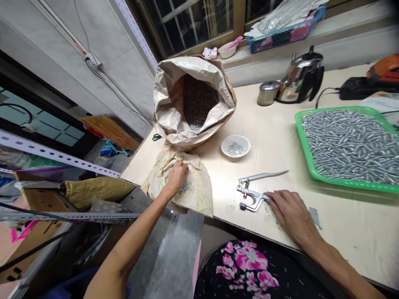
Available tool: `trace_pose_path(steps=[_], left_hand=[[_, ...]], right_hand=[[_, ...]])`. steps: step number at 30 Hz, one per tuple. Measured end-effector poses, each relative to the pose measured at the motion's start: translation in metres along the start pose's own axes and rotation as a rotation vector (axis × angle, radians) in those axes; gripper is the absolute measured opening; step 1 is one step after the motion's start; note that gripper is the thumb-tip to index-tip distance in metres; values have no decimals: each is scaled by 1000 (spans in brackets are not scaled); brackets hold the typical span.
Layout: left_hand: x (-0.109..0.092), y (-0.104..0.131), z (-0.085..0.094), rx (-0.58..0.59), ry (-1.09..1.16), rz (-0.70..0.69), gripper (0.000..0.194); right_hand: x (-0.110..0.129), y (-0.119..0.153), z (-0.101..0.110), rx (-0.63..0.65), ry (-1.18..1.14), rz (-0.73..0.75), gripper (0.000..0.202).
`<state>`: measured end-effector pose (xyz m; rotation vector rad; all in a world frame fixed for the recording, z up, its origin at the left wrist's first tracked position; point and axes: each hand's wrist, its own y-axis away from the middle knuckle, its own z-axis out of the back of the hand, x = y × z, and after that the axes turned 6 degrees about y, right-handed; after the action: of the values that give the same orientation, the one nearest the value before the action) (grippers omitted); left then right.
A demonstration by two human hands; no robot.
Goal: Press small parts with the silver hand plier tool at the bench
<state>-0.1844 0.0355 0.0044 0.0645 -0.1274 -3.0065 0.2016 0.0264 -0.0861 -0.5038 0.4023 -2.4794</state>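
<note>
My left hand (pixel 177 176) is over a patterned cloth (pixel 201 197) at the table's front edge. Its fingers are curled, and what they hold is hidden. Small silvery metal pieces (pixel 184 187) lie on the cloth beside it. My right hand (pixel 291 209) rests on the table, its fingers closed over the lower handle of snap-fastener pliers (pixel 254 195). The pliers lie on their side with jaws and handles spread. Behind the cloth stands an open sack (pixel 168 118) with a mass of small dark pieces inside. A white bowl (pixel 223 148) holds several short metal pins.
A green basket (pixel 307 162) heaped with metal pins stands at the right. Behind are a steel kettle (pixel 301 77), a small lidded pot (pixel 267 93) and an orange-black tool (pixel 383 74). Green-handled scissors (pixel 156 137) lie beside the sack. A grey flat piece (pixel 315 216) is near my right hand.
</note>
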Motion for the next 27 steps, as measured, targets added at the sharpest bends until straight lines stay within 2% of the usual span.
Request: trace_pose_path(steps=[4, 9, 15, 22, 24, 27], left_hand=[[4, 8, -5, -140, 193, 6, 20], [-5, 18, -12, -153, 424, 87, 21], [-7, 22, -15, -181, 430, 145, 17], [2, 22, -10, -160, 699, 311, 18], [-5, 24, -8, -162, 820, 321, 20], [-32, 32, -7, -101, 933, 243, 23]], right_hand=[[0, -6, 7, 100, 44, 16, 28], [-4, -14, 11, 200, 61, 70, 26], [-7, -13, 10, 193, 57, 84, 25], [-5, -12, 8, 147, 50, 76, 24], [-3, -13, 9, 143, 57, 72, 23], [0, -13, 12, 151, 49, 75, 21]])
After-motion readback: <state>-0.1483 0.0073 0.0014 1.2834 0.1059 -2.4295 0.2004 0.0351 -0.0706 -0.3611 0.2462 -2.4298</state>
